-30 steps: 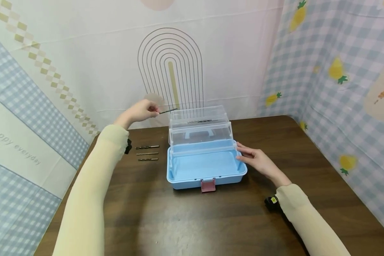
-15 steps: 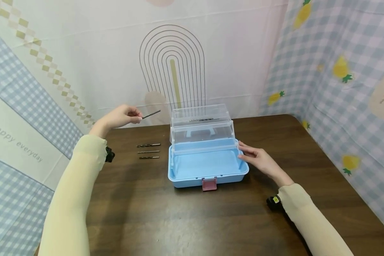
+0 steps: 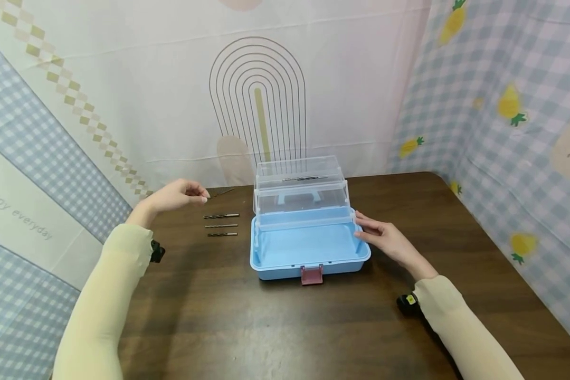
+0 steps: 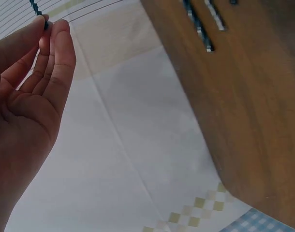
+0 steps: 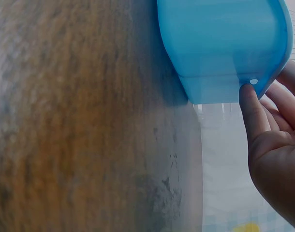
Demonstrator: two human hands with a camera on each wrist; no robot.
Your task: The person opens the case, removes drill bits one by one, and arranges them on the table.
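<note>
My left hand (image 3: 173, 196) pinches one end of a thin twist drill bit (image 3: 222, 193) between thumb and fingertips, above the table's back left. In the left wrist view, part of that drill bit (image 4: 35, 7) sticks up out of the fingertips. Three more drill bits (image 3: 220, 216) lie in a row left of a light blue toolbox (image 3: 309, 270). Its clear stepped trays (image 3: 300, 200) are raised at the back, and dark drill bits (image 3: 305, 178) show in the upper one. At the toolbox's right side, my right hand (image 3: 385, 240) grips the wall with thumb and fingers.
A pink latch (image 3: 312, 275) hangs down at the toolbox's front. The dark wooden table (image 3: 285, 327) reaches back to a patterned cloth (image 3: 171, 105), with a checked cloth (image 3: 484, 132) on the right.
My left hand has moved left, away from the clear trays, then lowered toward the table's back left with the drill bit held. My right hand keeps its place on the toolbox.
</note>
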